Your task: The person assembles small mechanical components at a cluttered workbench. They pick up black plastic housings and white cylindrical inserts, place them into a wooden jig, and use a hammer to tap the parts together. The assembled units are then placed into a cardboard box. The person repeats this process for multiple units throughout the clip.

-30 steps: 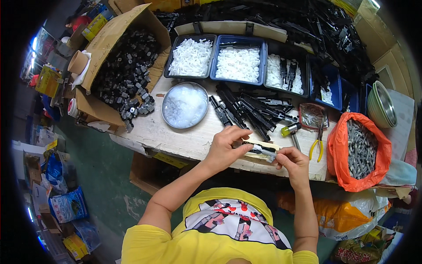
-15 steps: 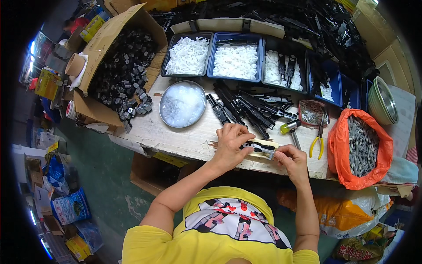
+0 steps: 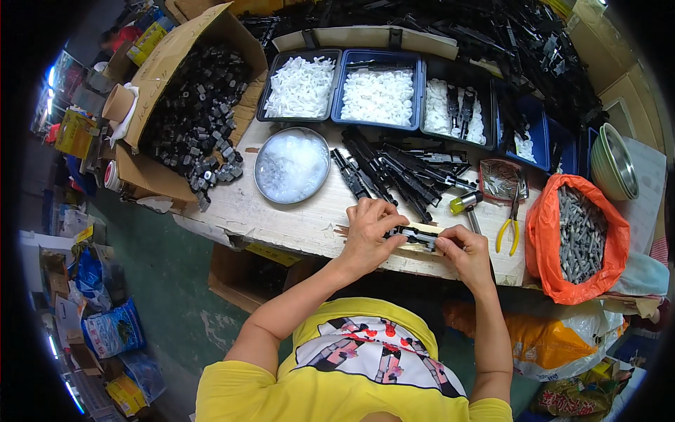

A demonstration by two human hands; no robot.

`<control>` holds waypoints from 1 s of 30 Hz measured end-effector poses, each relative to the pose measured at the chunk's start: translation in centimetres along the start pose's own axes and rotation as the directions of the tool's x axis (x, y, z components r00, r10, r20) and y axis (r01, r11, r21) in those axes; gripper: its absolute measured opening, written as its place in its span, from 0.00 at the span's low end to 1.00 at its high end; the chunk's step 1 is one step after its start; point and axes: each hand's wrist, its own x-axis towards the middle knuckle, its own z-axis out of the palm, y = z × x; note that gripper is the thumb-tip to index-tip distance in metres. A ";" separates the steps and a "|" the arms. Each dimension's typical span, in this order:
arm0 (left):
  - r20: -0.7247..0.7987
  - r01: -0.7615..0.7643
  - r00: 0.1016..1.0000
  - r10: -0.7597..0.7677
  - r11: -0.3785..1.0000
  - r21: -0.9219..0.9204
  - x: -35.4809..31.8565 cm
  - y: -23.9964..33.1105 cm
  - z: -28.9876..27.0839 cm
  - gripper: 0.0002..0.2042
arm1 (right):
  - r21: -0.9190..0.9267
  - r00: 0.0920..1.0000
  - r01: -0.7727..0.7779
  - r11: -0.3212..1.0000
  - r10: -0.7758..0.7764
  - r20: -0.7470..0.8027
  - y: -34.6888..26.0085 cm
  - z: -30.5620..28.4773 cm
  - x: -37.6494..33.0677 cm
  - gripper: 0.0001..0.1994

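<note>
- From the left hand (image 3: 369,231), bare bench (image 3: 299,226) lies open toward 9 o'clock.
- A round metal bowl (image 3: 292,165) blocks 10 o'clock; only a thin gap parts it from the pile of black parts (image 3: 408,184) at 1 o'clock.
- A black assembly (image 3: 418,235) fills the space between the hands.
- From the right hand (image 3: 464,252), a hammer (image 3: 465,203) bars 12 o'clock, yellow-handled pliers (image 3: 514,219) 2 o'clock.
- A red plastic bag (image 3: 543,246) closes 3 o'clock, beyond a narrow bare strip.
</note>
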 end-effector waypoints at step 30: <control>-0.023 -0.146 0.988 0.150 0.981 0.128 -0.1 -0.2 0.2 0.06 | 0.052 0.958 -0.286 0.957 0.286 -0.003 -0.9 0.0 1.2 0.09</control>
